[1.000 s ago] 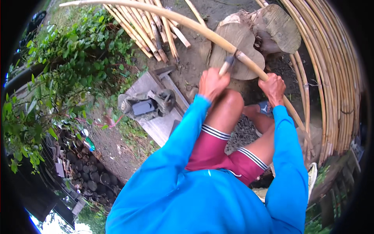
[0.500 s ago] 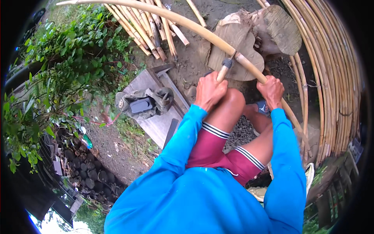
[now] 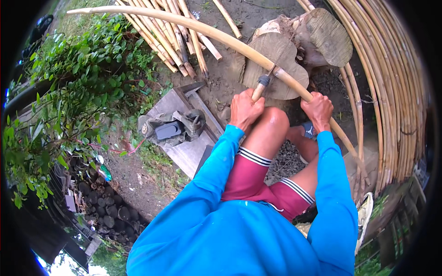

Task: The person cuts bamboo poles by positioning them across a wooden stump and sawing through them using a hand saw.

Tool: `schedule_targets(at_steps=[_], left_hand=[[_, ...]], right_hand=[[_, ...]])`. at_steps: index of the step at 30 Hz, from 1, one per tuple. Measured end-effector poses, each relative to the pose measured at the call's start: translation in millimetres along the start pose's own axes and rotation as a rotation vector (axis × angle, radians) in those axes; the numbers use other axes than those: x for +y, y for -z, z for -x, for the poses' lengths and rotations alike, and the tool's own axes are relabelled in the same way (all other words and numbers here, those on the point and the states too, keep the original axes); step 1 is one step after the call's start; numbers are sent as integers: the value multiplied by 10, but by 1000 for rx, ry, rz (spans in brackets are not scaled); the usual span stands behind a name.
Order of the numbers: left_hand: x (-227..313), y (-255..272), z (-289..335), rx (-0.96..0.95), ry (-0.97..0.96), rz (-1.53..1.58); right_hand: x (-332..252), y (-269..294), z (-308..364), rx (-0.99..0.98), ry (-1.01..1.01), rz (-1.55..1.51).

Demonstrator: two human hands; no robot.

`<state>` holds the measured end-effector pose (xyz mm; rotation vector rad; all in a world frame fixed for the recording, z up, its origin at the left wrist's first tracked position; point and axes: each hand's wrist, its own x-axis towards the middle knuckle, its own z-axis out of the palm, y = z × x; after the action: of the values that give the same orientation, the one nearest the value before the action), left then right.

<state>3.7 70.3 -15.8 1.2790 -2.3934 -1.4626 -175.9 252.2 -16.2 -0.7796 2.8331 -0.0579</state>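
My left hand [image 3: 246,109] is closed round the wooden handle of a knife [image 3: 258,91] with a black band at its collar. The blade, seen almost edge-on, meets a long curved bamboo pole [image 3: 216,37] at a dark ring on it. Farther along the same pole, my right hand [image 3: 317,109] grips it from above. The pole passes over a wooden stump [image 3: 274,43], and its near end slants down beside my right forearm. My left fist is just above my bare left knee [image 3: 274,119].
Cut bamboo lengths [image 3: 161,32] lie at the far left, and a tall row of bamboo poles [image 3: 396,92] curves along the right. A cap holding a dark phone-like object [image 3: 169,130] rests on a wooden bench [image 3: 182,158]. Leafy bushes [image 3: 87,69] fill the left side.
The whole view has shifted slightly. Both hands keep their holds; the knife's collar sits a little farther from the pole, nearer my body.
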Motion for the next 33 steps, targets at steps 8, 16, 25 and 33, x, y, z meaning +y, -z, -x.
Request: schedule_targets(at_steps=[8, 16, 25, 33], left_hand=[[-177, 275, -132, 76, -51, 58], [-25, 388, -153, 3, 84, 78], [20, 709, -303, 6, 100, 24], [-152, 629, -251, 49, -59, 45]], right_hand=[[-33, 256, -105, -112, 165, -209], [639, 187, 255, -194, -94, -103], [253, 239, -93, -130, -61, -36], [367, 140, -7, -62, -24, 21]])
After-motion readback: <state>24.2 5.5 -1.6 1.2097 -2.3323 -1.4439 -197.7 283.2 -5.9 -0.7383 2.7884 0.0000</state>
